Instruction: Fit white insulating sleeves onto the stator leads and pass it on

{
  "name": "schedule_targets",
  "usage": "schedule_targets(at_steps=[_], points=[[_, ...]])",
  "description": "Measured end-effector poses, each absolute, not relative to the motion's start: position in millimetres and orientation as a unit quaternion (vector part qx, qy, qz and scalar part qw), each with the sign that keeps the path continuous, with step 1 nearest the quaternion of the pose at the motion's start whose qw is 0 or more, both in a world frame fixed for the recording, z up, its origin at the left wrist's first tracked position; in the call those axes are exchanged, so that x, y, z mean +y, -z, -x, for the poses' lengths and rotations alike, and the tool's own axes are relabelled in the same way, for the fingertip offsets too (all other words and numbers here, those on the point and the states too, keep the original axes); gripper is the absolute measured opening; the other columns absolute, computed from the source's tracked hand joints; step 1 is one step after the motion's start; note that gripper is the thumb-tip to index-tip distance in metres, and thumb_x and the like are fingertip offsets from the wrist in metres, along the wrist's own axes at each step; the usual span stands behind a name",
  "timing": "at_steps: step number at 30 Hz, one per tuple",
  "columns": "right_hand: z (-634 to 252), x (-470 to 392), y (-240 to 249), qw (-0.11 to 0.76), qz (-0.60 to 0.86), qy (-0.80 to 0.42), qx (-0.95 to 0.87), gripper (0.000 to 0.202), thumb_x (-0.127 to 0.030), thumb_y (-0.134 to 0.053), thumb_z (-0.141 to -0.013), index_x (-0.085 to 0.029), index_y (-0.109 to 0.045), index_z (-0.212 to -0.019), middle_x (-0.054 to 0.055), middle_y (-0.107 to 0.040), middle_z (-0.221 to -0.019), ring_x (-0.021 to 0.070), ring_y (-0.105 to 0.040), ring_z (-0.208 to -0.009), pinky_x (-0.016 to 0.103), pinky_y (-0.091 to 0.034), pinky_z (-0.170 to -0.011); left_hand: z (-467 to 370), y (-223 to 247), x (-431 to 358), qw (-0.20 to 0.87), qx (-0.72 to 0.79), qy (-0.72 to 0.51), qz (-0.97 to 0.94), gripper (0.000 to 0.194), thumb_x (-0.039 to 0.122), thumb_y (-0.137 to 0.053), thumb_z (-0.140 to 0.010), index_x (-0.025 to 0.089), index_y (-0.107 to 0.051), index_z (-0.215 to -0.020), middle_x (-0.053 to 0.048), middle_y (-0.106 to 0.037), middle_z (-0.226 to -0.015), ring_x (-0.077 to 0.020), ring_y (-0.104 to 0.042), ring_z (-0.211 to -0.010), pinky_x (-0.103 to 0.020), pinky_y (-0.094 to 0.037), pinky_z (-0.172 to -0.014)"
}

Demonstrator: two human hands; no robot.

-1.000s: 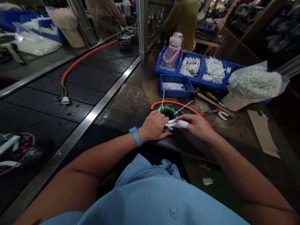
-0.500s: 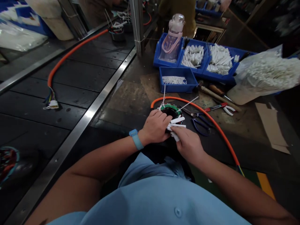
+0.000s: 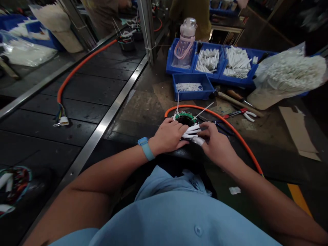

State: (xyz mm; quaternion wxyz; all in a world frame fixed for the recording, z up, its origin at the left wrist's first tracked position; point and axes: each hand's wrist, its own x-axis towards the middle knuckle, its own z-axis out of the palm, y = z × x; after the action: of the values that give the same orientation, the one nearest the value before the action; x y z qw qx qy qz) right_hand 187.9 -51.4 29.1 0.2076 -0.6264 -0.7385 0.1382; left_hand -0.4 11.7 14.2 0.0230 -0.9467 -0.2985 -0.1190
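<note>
At the centre of the frame, on the dark worn tabletop (image 3: 143, 106), sits one round motor part (image 3: 185, 119) with a green ring on top and a dark hollow middle. The left hand (image 3: 167, 136) lies curled over its near left edge, fingers pressed down on it; its grip is closed on the part's rim. The right hand (image 3: 217, 143) pinches a bundle of white sleeves (image 3: 193, 131), about four stiff tubes fanned out at the part's near right side. Two thin white cable ties (image 3: 177, 102) stick up from the ring. One smooth orange cable (image 3: 230, 128) curves out from the part toward the lower right. A blue wristband (image 3: 146, 148) wraps the left wrist.

In the upper middle stand four blue plastic bins (image 3: 205, 92): one holds a clear bottle (image 3: 186, 44) with a pink strap, two hold short white tubes, and the nearest holds thin white ties. One clear bag (image 3: 289, 77) of white tubes lies at upper right. Red-handled pliers (image 3: 239, 113) rest just right of the cable. A second orange cable (image 3: 77, 70) with a white plug lies on the black conveyor at left.
</note>
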Motion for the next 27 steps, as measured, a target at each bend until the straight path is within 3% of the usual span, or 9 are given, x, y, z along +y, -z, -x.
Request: schedule_targets(at_steps=[4,11,19,23,27], points=[[-193.0,-39.6,-40.5,0.193,0.569,-0.161,-0.783,0.056,-0.012,-0.055,-0.075,-0.017,-0.042,-0.129,0.005,-0.07,-0.098,0.0204,-0.066,-0.086,0.029,-0.05,-0.073,-4.2,-15.1,10.6,0.023,-0.317,0.109,0.942,0.045,0.054,-0.059,-0.078,0.014,-0.058,-0.099,-0.008,-0.062,-0.089,-0.0248,-0.053,-0.091,-0.038,-0.03,-0.085],[-202.1,-7.4,-50.9,0.092,0.507,-0.118,-0.849,0.041,-0.01,-0.047,-0.078,-0.019,-0.061,-0.116,0.008,-0.067,-0.108,0.0228,-0.063,-0.096,0.029,-0.045,-0.078,1.8,-16.1,21.8,-0.049,-0.286,0.108,0.951,0.039,0.053,-0.055,-0.082,0.016,-0.062,-0.09,-0.006,-0.066,-0.087,-0.0229,-0.055,-0.087,-0.039,-0.028,-0.087],[-192.0,30.8,-62.7,0.017,0.472,-0.194,-0.86,0.026,-0.01,-0.051,-0.071,-0.018,-0.068,-0.089,0.003,-0.068,-0.08,0.0152,-0.059,-0.071,0.023,-0.036,-0.061,9.6,-18.6,41.0,-0.122,-0.221,0.095,0.963,0.036,0.046,-0.044,-0.09,0.017,-0.063,-0.082,-0.003,-0.066,-0.079,-0.0177,-0.055,-0.079,-0.037,-0.027,-0.084],[-194.9,28.8,-51.5,0.101,0.467,-0.253,-0.841,0.019,-0.009,-0.054,-0.068,-0.017,-0.065,-0.082,0.0,-0.064,-0.072,0.012,-0.054,-0.064,0.022,-0.034,-0.059,16.5,-20.6,48.0,-0.138,-0.189,0.074,0.969,0.034,0.046,-0.043,-0.091,0.018,-0.063,-0.089,-0.002,-0.065,-0.081,-0.0173,-0.055,-0.082,-0.037,-0.026,-0.087],[-215.9,12.4,-25.1,0.286,0.46,-0.371,-0.754,0.018,-0.022,-0.062,-0.071,-0.016,-0.063,-0.088,-0.001,-0.06,-0.071,0.0122,-0.054,-0.064,0.023,-0.04,-0.061,18.0,-29.6,38.0,-0.126,-0.217,0.049,0.967,0.032,0.043,-0.044,-0.09,0.02,-0.061,-0.105,-0.005,-0.065,-0.093,-0.0198,-0.054,-0.09,-0.038,-0.028,-0.091]])
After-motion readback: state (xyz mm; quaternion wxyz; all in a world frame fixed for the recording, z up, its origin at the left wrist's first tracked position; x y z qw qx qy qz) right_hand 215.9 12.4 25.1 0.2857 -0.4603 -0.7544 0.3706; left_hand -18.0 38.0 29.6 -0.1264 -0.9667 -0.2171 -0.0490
